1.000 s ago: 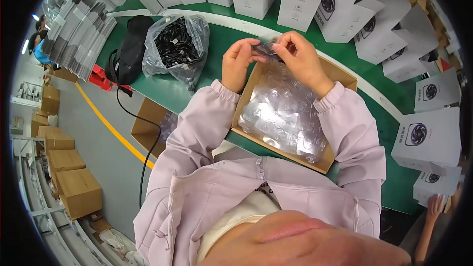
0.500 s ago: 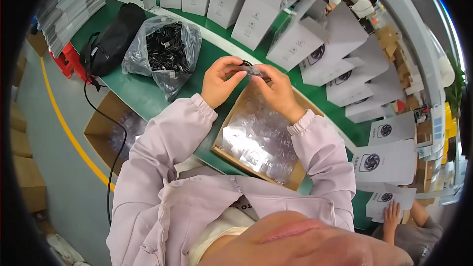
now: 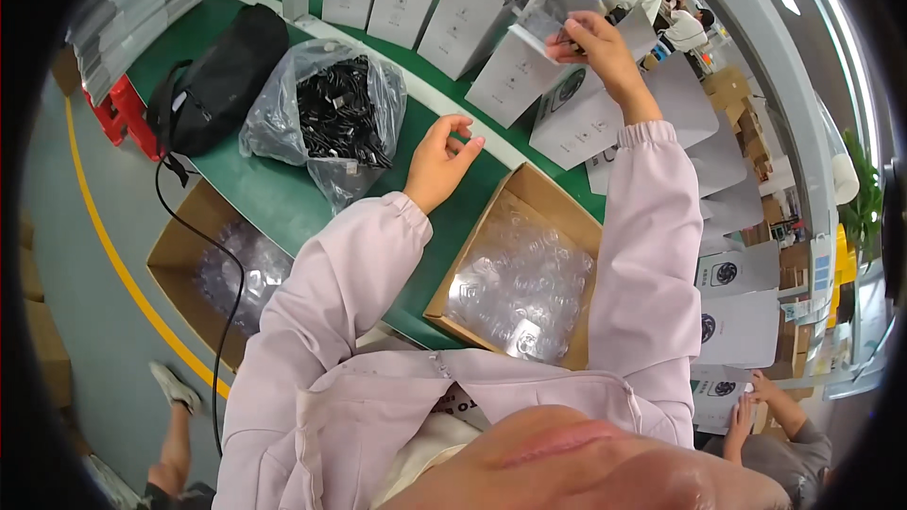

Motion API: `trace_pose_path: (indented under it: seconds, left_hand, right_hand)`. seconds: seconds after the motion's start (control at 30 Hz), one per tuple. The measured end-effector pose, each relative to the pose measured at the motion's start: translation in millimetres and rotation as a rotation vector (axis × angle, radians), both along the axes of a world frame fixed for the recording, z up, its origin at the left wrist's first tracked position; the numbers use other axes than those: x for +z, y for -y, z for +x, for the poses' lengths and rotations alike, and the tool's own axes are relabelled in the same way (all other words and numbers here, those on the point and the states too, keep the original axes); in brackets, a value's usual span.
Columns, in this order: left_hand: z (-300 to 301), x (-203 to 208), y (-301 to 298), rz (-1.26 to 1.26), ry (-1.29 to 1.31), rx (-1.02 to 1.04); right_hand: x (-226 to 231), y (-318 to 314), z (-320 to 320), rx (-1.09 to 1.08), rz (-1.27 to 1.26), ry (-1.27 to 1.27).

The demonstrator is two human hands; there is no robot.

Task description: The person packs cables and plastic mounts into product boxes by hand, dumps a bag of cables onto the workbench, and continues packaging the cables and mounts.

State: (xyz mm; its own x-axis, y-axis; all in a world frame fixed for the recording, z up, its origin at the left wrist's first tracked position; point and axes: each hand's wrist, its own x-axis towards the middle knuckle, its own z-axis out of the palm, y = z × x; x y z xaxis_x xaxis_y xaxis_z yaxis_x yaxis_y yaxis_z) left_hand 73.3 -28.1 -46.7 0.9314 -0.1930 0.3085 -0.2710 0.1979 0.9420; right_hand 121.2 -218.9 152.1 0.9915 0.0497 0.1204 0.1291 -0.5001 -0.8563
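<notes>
My right hand [image 3: 601,49] is stretched out over an open white box [image 3: 515,77] in the row beyond the table. Its fingers are closed on a small dark thing, seemingly the black cable, mostly hidden by the fingers. Above the green table, my left hand [image 3: 440,162] is empty, thumb apart from loosely curled fingers. Just left of it stands a clear plastic bag [image 3: 385,85] full of coiled black cables [image 3: 338,113]. Below and between my arms is a cardboard box [image 3: 444,295] holding clear plastic pieces [image 3: 520,274].
A black bag [image 3: 227,76] lies at the table's left. Lower left, another cardboard box [image 3: 175,250] holds clear plastic; a black cord [image 3: 238,302] hangs in front. White boxes curve along the far side to the right, with co-workers beyond. A person's leg [image 3: 175,444] shows lower left.
My hands have parted. The right one moved up and away to the white box, taking the dark cable from between both hands; the left let go and lowered slightly. A leg came into view.
</notes>
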Motion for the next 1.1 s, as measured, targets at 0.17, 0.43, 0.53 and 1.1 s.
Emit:
trace_pose_path:
  seconds: [0.17,0.43,0.53,1.1]
  left_hand:
    - [-6,7,0,0.044,-0.031,-0.04]
    - [-14,35,-19,0.271,0.82,0.29]
    - [-15,41,-23,0.228,0.89,0.308]
    - [-33,8,-101,0.699,0.73,0.837]
  right_hand:
    - [-18,14,27,-0.177,-0.569,0.082]
    - [-50,25,37,-0.014,-0.949,0.239]
    - [-59,27,34,-0.114,-0.835,0.428]
    - [-51,-41,-155,0.161,-0.817,0.126]
